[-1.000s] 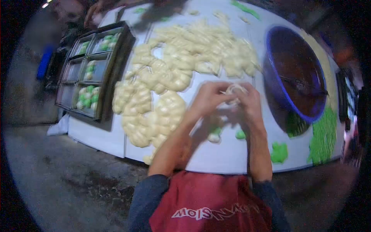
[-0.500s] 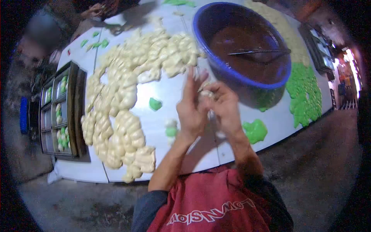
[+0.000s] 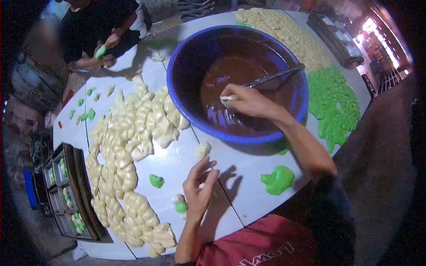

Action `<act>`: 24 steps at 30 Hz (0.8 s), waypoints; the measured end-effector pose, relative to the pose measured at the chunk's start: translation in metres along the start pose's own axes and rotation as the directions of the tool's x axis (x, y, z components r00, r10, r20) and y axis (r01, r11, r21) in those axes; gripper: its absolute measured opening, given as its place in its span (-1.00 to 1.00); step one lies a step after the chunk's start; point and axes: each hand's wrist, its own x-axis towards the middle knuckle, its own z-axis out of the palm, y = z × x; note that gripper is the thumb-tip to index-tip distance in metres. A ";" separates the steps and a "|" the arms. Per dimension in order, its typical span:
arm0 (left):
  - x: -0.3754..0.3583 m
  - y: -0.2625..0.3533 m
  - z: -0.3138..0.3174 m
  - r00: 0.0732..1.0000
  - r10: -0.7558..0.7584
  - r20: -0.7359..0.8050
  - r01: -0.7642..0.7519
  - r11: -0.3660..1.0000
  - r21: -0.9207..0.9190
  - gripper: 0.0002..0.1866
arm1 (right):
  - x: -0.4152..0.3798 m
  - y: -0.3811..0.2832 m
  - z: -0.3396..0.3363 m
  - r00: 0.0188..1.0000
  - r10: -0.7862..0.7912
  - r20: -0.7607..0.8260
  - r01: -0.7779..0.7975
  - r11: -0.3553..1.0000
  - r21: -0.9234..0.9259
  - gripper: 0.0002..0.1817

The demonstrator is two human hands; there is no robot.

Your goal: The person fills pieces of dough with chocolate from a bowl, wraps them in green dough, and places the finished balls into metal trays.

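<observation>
right hand over the brown bowl, left hand waiting by the dough

far left, a dark tray (image 3: 84,186) of small white-and-green pieces sits at the table (image 3: 230,177) edge. next, a wide heap of pale dough pieces (image 3: 128,150) runs across the white top, a small green lump (image 3: 156,181) just beside it. the left hand (image 3: 199,188) hovers over the table, fingers loosely curled, grasping nothing, a little white-and-green piece (image 3: 179,205) close by it. on to the blue bowl (image 3: 186,66) of brown filling, a metal utensil (image 3: 275,76) resting inside. the right hand (image 3: 248,101) reaches over the filling, pinching a small pale dough piece (image 3: 227,98) at its fingertips. further right, a green dough blob (image 3: 278,179) and a big spread of green pieces (image 3: 335,104). the red apron (image 3: 262,244) carries white lettering, cut off and upside down, not readable. top left, another person's hand (image 3: 103,51) holds something green.
</observation>
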 end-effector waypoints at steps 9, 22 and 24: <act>0.007 -0.002 -0.022 0.992 -0.114 -0.050 0.117 0.992 0.056 -0.64 | 0.057 0.040 0.036 0.912 -0.230 0.340 0.402 0.667 -0.627 -0.81; 0.002 -0.005 -0.023 0.990 -0.136 0.027 0.135 0.989 0.055 -0.64 | -0.007 0.006 0.013 0.941 0.094 0.325 -0.100 0.995 0.003 -0.72; 0.004 -0.003 -0.015 0.989 -0.137 0.061 0.137 0.991 0.013 -0.64 | -0.012 0.002 0.009 0.979 0.097 0.179 -0.140 0.959 0.245 -0.75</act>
